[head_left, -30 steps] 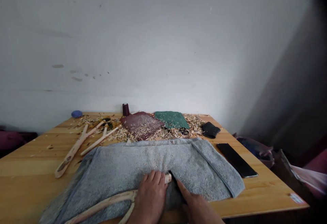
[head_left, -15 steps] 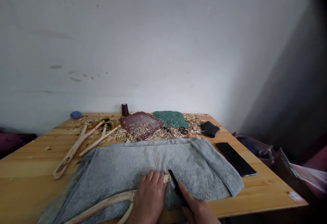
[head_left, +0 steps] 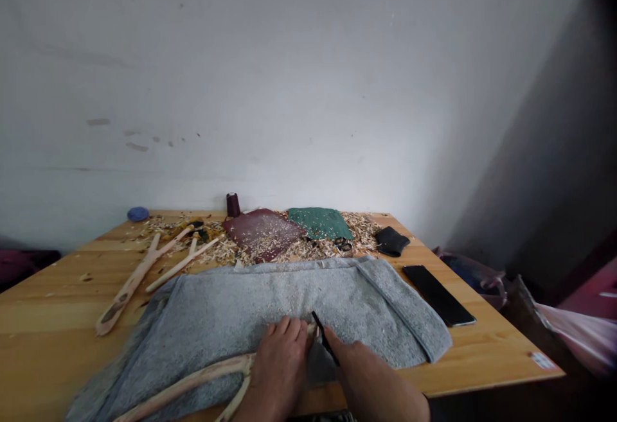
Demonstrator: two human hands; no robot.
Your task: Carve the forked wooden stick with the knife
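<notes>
A peeled, forked wooden stick (head_left: 207,376) lies across a grey cloth (head_left: 231,306) at the table's front. My left hand (head_left: 284,354) is closed around the stick near its right end, palm down. In my right hand (head_left: 349,358) is a black-handled knife (head_left: 321,330), its dark blade against the stick's short exposed end. The two hands are close together, my right thumb side facing the stick tip. The lower fork branches run out of view under my left forearm.
Two more peeled forked sticks (head_left: 137,284) rest on the left. Wood shavings (head_left: 364,232) cover the back around a maroon sheet (head_left: 263,232), a green cloth (head_left: 321,223) and a thread spool (head_left: 232,205). A black phone (head_left: 438,295) and a black pouch (head_left: 391,241) lie right.
My right hand has moved slightly up and left, bringing the knife closer to my left hand at the stick's end. The whole view has shifted a little.
</notes>
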